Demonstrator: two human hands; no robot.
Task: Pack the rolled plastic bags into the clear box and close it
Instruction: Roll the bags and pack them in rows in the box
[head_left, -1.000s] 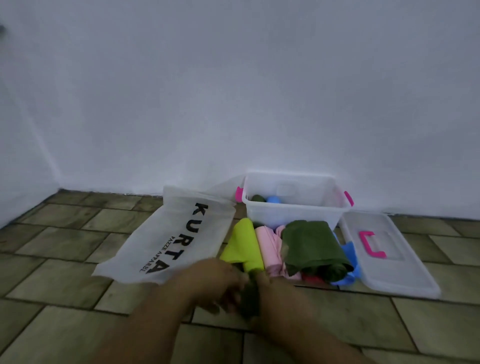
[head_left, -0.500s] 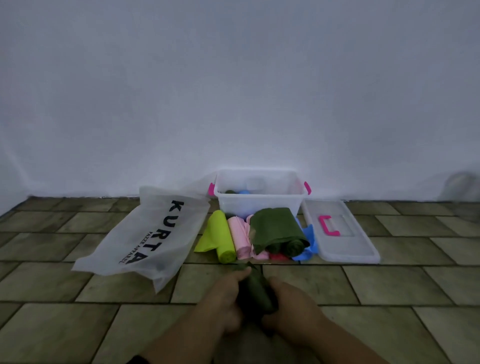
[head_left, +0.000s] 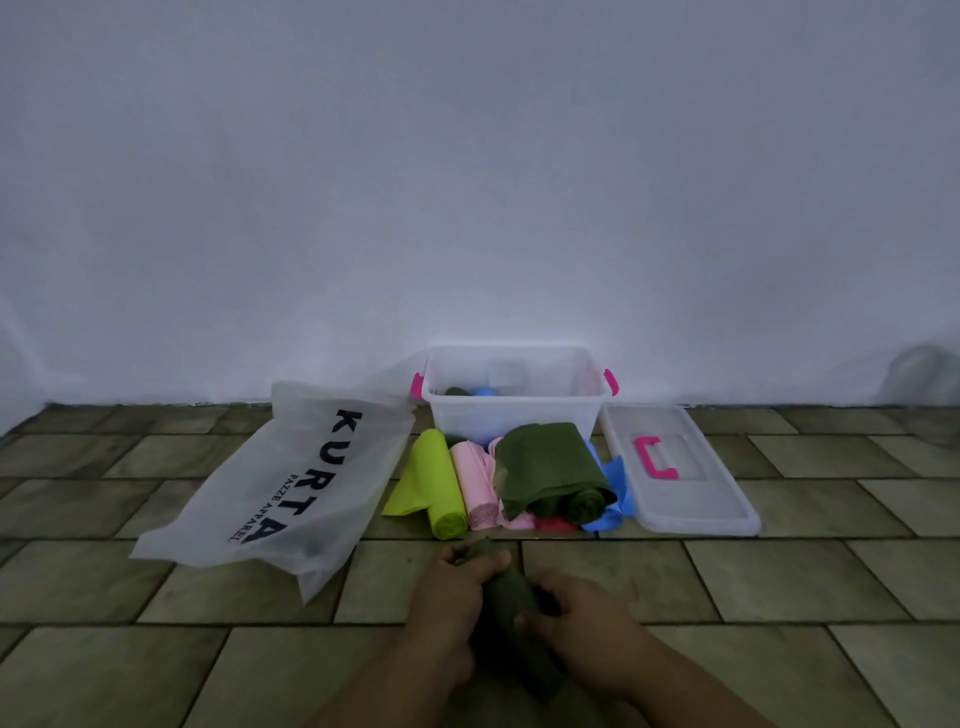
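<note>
A dark green rolled plastic bag (head_left: 509, 592) lies low in the middle, gripped by both hands: my left hand (head_left: 449, 597) on its left side and far end, my right hand (head_left: 576, 608) on its right side. Beyond them on the floor lie more rolls: lime green (head_left: 441, 486), pink (head_left: 475, 483), a partly unrolled dark green one (head_left: 550, 473), red (head_left: 556, 524) and blue (head_left: 610, 499). The clear box (head_left: 514, 410) with pink latches stands open against the wall, with a green and a blue roll inside. Its lid (head_left: 691, 499) lies flat to its right.
A large translucent white bag printed KURTA (head_left: 291, 478) lies on the tiled floor left of the rolls. A white wall rises right behind the box. A blurred grey shape (head_left: 924, 384) sits at the far right by the wall.
My hands have drawn back toward me with the dark green roll, away from the pile. The camera view has shifted, so box and rolls sit more centred and farther off.
</note>
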